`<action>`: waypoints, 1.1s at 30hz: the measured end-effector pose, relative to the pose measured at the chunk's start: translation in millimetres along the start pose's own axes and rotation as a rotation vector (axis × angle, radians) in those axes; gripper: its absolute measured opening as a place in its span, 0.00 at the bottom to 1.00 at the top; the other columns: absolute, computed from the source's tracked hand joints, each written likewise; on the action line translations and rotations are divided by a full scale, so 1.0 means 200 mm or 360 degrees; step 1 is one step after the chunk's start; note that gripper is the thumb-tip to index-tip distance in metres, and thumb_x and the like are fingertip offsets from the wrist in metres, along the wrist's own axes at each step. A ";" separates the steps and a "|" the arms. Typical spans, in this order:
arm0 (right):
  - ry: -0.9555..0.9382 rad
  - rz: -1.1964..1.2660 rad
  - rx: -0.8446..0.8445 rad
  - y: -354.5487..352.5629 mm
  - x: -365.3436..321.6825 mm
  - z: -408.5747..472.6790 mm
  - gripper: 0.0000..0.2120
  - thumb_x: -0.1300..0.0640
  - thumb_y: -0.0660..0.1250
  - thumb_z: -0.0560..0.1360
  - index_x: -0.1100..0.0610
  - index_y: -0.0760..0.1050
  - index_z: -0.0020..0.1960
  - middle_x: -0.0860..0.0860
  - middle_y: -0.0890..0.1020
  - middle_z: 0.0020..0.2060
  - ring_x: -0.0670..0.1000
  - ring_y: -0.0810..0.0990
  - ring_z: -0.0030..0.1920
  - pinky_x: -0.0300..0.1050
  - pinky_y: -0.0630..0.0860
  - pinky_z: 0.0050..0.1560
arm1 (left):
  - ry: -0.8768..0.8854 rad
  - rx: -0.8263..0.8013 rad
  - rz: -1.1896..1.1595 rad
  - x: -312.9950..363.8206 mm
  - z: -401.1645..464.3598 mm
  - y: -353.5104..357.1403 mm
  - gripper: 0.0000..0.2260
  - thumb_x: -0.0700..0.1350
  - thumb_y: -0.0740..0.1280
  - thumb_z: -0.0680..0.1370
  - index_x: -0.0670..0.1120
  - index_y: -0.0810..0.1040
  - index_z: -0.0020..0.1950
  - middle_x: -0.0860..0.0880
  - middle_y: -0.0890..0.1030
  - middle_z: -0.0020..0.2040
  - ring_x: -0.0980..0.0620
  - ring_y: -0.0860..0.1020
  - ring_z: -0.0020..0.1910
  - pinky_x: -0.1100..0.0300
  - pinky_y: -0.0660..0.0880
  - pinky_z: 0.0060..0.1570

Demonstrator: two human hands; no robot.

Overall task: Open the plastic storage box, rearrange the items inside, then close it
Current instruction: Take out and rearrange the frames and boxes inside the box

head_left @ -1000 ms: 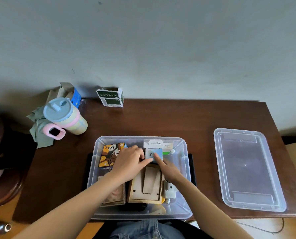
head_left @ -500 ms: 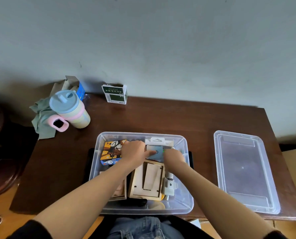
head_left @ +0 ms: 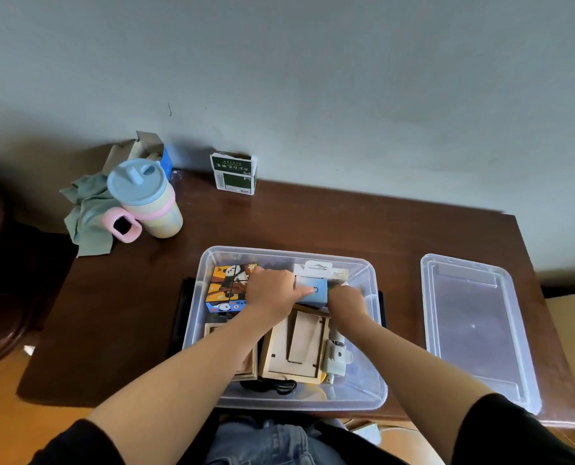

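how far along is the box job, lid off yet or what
Opening looks done: the clear lid lies flat on the table, right of the storage box. Rearranging is in hand: the left hand and right hand are both inside the box at a small light-blue box, near the panda cube and wooden frame. Closing the box is still left.
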State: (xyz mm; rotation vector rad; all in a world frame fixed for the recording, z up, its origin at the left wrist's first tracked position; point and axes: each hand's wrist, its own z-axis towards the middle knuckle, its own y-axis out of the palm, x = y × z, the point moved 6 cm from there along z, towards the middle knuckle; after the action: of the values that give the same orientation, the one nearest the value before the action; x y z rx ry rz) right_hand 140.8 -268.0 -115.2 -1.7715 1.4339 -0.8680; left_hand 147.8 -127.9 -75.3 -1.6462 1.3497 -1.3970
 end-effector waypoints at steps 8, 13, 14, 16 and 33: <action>0.0234 0.0356 0.0115 0.07 0.00 -0.04 0.12 0.65 0.56 0.78 0.64 0.76 0.55 0.60 0.82 0.50 0.58 0.80 0.51 0.36 0.70 0.37 | -0.0101 -0.0049 0.0043 0.00 -0.01 0.00 0.23 0.65 0.58 0.77 0.47 0.75 0.37 0.49 0.77 0.36 0.48 0.72 0.44 0.57 0.61 0.41; 0.0437 0.0630 0.0064 0.12 -0.02 -0.12 0.13 0.68 0.56 0.77 0.59 0.75 0.55 0.55 0.81 0.51 0.55 0.80 0.50 0.44 0.75 0.44 | -0.0031 -0.0039 0.0128 0.01 0.00 -0.01 0.23 0.65 0.56 0.77 0.48 0.74 0.37 0.49 0.81 0.38 0.46 0.75 0.45 0.56 0.61 0.41; 0.0432 0.0636 0.0054 0.13 -0.02 -0.13 0.14 0.69 0.56 0.76 0.59 0.75 0.56 0.55 0.80 0.54 0.55 0.79 0.53 0.46 0.75 0.46 | -0.0027 -0.0031 0.0132 0.01 0.00 -0.01 0.23 0.66 0.56 0.77 0.48 0.74 0.37 0.49 0.81 0.38 0.46 0.75 0.44 0.56 0.61 0.42; 0.0383 0.0653 0.0005 0.16 -0.04 -0.14 0.16 0.69 0.56 0.76 0.58 0.73 0.60 0.54 0.75 0.60 0.56 0.76 0.58 0.48 0.74 0.51 | -0.0028 -0.0036 0.0140 0.01 0.00 0.00 0.24 0.66 0.56 0.77 0.47 0.77 0.40 0.50 0.80 0.37 0.46 0.75 0.44 0.57 0.61 0.42; 0.0349 0.0697 -0.0029 0.15 -0.05 -0.14 0.29 0.66 0.57 0.77 0.52 0.57 0.75 0.53 0.64 0.71 0.57 0.69 0.66 0.51 0.74 0.57 | -0.0014 -0.0074 0.0124 0.00 0.01 0.02 0.24 0.68 0.55 0.76 0.50 0.79 0.45 0.51 0.80 0.37 0.45 0.77 0.47 0.56 0.65 0.41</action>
State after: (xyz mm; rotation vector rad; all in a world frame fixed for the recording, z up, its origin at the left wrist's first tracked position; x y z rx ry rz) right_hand 99.2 -265.8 -126.1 -1.3245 1.8836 -0.8293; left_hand 148.9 -129.8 -79.1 -1.6096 1.4362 -1.3212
